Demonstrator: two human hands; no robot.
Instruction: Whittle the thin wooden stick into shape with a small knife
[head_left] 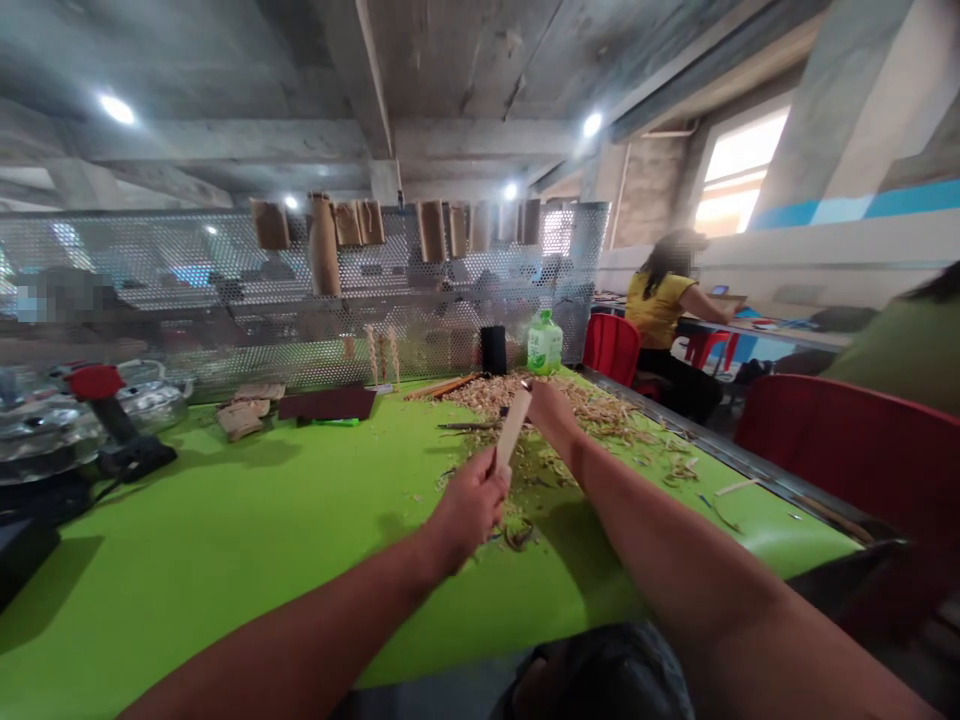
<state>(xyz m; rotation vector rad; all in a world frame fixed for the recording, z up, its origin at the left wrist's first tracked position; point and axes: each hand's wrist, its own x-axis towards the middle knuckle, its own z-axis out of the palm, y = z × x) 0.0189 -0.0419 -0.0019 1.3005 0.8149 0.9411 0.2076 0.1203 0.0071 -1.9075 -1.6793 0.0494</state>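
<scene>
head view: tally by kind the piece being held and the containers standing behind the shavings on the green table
wooden strip, gripped by the left hand: 1
green bottle: 1
black cup: 1
total: 3

Head view, forward-down over green table (225,560)

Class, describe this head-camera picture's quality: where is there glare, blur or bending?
Head view: the window glares white; ceiling lamps flare; the near red chair is blurred; the pillar leans from wide-lens distortion; a soft shadow lies beside the left hand.
</scene>
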